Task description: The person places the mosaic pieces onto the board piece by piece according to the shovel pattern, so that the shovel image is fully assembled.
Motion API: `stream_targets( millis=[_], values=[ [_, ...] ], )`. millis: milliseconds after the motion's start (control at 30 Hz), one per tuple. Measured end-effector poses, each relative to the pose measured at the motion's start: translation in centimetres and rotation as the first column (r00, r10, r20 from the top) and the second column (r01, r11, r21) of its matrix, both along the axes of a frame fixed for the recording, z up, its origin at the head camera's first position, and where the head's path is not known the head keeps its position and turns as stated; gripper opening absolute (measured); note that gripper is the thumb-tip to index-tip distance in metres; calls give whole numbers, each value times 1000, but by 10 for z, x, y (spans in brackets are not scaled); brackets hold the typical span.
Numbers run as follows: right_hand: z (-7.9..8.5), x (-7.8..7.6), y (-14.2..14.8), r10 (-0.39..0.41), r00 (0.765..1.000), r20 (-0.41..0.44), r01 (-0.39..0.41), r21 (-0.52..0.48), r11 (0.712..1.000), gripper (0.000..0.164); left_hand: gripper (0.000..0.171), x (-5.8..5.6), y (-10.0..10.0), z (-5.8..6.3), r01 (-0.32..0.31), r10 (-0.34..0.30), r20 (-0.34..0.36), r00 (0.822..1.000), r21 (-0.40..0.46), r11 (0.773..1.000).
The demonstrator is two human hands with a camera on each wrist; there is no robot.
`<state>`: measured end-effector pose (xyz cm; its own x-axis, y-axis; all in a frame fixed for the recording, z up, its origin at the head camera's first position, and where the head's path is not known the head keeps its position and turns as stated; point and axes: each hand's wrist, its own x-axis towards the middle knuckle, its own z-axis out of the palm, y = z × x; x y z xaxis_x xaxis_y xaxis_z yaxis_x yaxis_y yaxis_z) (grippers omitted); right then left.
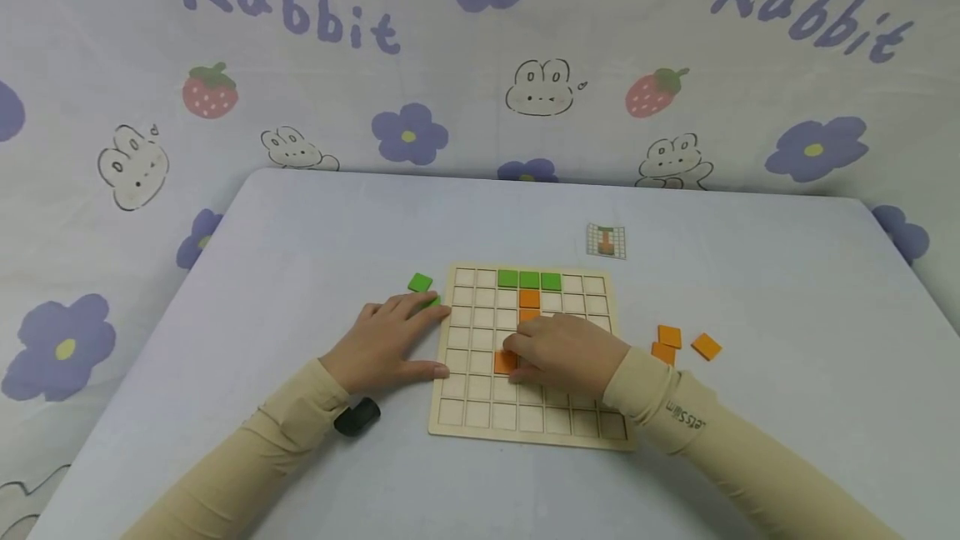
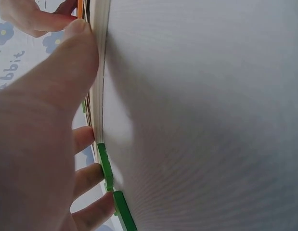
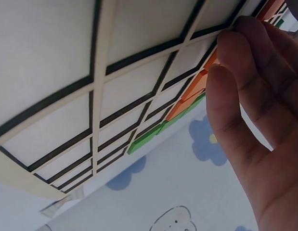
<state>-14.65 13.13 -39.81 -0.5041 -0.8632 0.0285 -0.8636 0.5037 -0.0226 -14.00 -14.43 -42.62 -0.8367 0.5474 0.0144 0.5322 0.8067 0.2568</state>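
My left hand (image 1: 386, 343) lies with spread fingers along the left edge of the wooden grid board (image 1: 480, 413); its thumb rests at that edge. By its fingertips are two loose green tiles (image 1: 420, 282), one partly covered. My right hand (image 1: 564, 348) is over the middle of the board, its thumb and fingertips right at an orange tile (image 1: 505, 362) lying in the grid. In the right wrist view, no tile shows between thumb (image 3: 222, 96) and fingers. Three green tiles (image 1: 529, 279) sit in the top row, with orange tiles (image 1: 529, 298) below, partly hidden by my right hand.
Three loose orange tiles (image 1: 706, 347) lie right of the board, near my right sleeve. Behind the board is a small pattern card (image 1: 606, 241). A black object (image 1: 357, 417) lies by my left wrist. The white table (image 1: 360, 215) meets a printed cloth at the back.
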Motion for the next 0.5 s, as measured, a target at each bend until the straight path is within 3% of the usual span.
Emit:
stream_targets(
  millis=[500],
  values=[
    [-2, 7, -3, -10, 1000, -27, 11, 10, 1000, 26, 78, 3, -2, 2, 5, -5, 8, 1000, -4, 1000]
  ],
)
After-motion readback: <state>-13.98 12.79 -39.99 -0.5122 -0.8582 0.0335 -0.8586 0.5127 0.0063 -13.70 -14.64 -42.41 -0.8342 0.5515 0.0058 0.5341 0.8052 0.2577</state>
